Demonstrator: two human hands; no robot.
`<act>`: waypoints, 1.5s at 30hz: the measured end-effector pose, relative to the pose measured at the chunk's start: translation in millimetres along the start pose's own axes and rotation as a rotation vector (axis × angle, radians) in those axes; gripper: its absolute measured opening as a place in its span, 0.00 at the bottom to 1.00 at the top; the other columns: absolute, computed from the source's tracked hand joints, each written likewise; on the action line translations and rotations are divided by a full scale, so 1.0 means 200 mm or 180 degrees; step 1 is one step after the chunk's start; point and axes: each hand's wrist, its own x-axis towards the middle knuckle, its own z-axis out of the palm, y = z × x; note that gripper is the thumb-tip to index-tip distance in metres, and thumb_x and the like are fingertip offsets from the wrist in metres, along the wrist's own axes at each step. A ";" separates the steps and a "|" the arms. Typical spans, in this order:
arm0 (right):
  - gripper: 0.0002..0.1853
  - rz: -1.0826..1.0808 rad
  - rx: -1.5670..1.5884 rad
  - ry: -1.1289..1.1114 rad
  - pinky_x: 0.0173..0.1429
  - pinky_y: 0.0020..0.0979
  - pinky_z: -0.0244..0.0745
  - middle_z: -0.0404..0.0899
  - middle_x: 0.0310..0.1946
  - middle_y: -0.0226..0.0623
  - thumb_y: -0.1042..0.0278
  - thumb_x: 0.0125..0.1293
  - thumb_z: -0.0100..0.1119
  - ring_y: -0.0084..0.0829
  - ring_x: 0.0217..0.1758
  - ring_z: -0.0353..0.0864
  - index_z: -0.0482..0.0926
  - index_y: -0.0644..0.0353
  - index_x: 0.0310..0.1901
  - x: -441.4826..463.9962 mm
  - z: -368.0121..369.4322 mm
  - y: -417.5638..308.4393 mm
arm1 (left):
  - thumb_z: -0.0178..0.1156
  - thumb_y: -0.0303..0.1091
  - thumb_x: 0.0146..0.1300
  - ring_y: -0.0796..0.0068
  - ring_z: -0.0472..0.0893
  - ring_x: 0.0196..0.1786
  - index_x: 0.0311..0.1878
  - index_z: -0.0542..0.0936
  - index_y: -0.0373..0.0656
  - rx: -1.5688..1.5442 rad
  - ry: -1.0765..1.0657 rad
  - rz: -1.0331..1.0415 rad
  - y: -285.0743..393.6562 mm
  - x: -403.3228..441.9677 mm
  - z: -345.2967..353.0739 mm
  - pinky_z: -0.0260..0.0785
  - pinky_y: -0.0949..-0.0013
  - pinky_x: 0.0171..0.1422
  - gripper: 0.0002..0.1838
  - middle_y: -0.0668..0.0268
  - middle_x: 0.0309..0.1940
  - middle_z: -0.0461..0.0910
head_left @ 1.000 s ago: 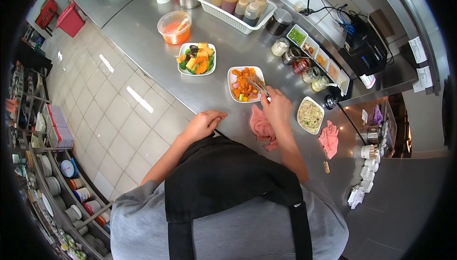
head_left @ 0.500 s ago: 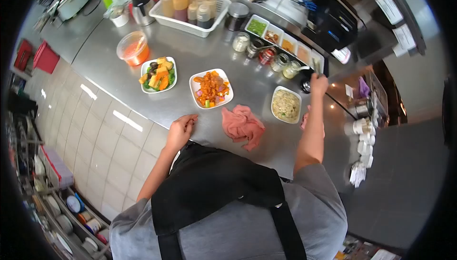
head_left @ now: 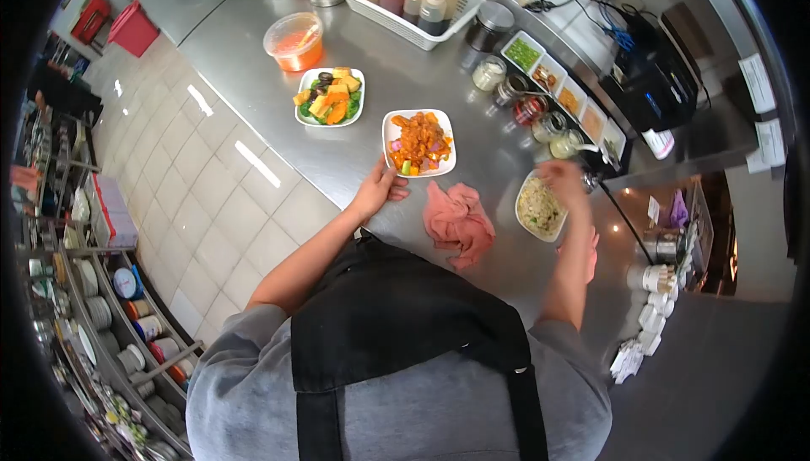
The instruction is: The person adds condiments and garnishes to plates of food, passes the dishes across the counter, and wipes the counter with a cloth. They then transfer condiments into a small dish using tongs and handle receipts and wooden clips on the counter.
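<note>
My left hand point(head_left: 376, 194) is at the near left edge of a white square dish point(head_left: 393, 166) of orange-sauced chunks. Its thumb is at the rim and the fingers are loosely apart, holding nothing. Over the upper part of a white dish of fried rice point(head_left: 538, 211) is my right hand point(head_left: 565, 183), its fingers bunched and pointing down. What they hold, if anything, is hidden. Between the two dishes lies a crumpled pink cloth point(head_left: 458, 223). Further left stands a white dish of tofu, broccoli and carrot point(head_left: 335, 100).
A tub of orange liquid point(head_left: 295, 46) and a white basket of sauce bottles point(head_left: 413, 29) stand at the back. Several spice jars point(head_left: 530, 109) and garnish trays point(head_left: 550, 73) line the right. Another pink cloth point(head_left: 592, 252) lies under my right forearm. The counter ends at the tiled floor point(head_left: 215, 183).
My right hand has come back from the garnish trays to above the fried rice. My left hand has moved forward to the dish of orange-sauced chunks. The camera view has shifted.
</note>
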 end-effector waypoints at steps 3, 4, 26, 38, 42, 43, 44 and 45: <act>0.09 -0.0157 -0.0286 -0.0284 0.40 0.31 0.74 0.83 0.30 0.40 0.70 0.59 0.61 0.30 0.33 0.82 0.83 0.63 0.39 -0.17 0.47 0.04 | 0.41 0.37 0.74 0.64 0.84 0.37 0.73 0.42 0.39 -0.0102 -0.0173 0.0065 -0.01 0.07 0.02 0.79 0.65 0.42 0.31 0.52 0.42 0.79; 0.09 -0.0350 -0.0467 -0.0016 0.40 0.32 0.74 0.83 0.30 0.41 0.70 0.59 0.61 0.31 0.34 0.82 0.82 0.64 0.39 -0.18 0.61 0.11 | 0.40 0.38 0.75 0.65 0.84 0.36 0.70 0.48 0.39 -0.0080 -0.0101 0.0146 -0.01 0.09 0.02 0.80 0.66 0.42 0.26 0.51 0.42 0.80; 0.12 -0.0958 -0.1636 0.0548 0.57 0.40 0.67 0.76 0.47 0.37 0.63 0.57 0.61 0.42 0.52 0.72 0.81 0.51 0.44 -0.21 0.76 -0.33 | 0.37 0.30 0.72 0.66 0.84 0.37 0.72 0.52 0.41 -0.0031 -0.0025 0.0187 -0.07 -0.16 -0.14 0.81 0.67 0.43 0.25 0.54 0.41 0.80; 0.05 -0.0501 0.2552 0.0680 0.42 0.28 0.74 0.79 0.42 0.39 0.77 0.58 0.56 0.28 0.34 0.78 0.69 0.59 0.33 -0.09 0.57 -0.27 | 0.37 0.30 0.72 0.66 0.84 0.36 0.72 0.50 0.41 -0.0137 -0.0149 0.0220 -0.06 -0.16 -0.14 0.81 0.66 0.43 0.26 0.53 0.39 0.80; 0.04 -0.0222 0.0751 0.1029 0.41 0.31 0.75 0.82 0.37 0.37 0.75 0.59 0.58 0.31 0.33 0.79 0.72 0.61 0.30 -0.09 0.76 -0.37 | 0.37 0.30 0.72 0.65 0.84 0.37 0.72 0.51 0.41 -0.0122 -0.0127 0.0216 -0.09 -0.15 -0.15 0.81 0.65 0.44 0.26 0.53 0.39 0.80; 0.04 -0.0590 0.0435 0.0986 0.42 0.32 0.75 0.82 0.35 0.37 0.73 0.59 0.60 0.33 0.34 0.80 0.75 0.61 0.33 -0.09 0.78 -0.43 | 0.38 0.30 0.72 0.66 0.84 0.36 0.73 0.48 0.42 -0.0175 -0.0134 0.0215 -0.09 -0.15 -0.15 0.81 0.66 0.42 0.27 0.53 0.39 0.80; 0.05 -0.0955 0.0120 0.0938 0.42 0.32 0.75 0.83 0.33 0.38 0.71 0.59 0.62 0.35 0.35 0.80 0.78 0.62 0.35 -0.08 0.80 -0.46 | 0.38 0.30 0.72 0.66 0.84 0.35 0.75 0.46 0.44 -0.0227 -0.0140 0.0213 -0.09 -0.14 -0.16 0.81 0.67 0.40 0.29 0.54 0.38 0.80; 0.05 -0.0949 0.0124 0.0937 0.42 0.32 0.75 0.83 0.33 0.38 0.71 0.59 0.62 0.35 0.35 0.80 0.78 0.62 0.35 -0.06 0.82 -0.46 | 0.38 0.30 0.72 0.66 0.84 0.35 0.75 0.46 0.44 -0.0222 -0.0139 0.0206 -0.08 -0.15 -0.15 0.81 0.67 0.40 0.29 0.54 0.38 0.80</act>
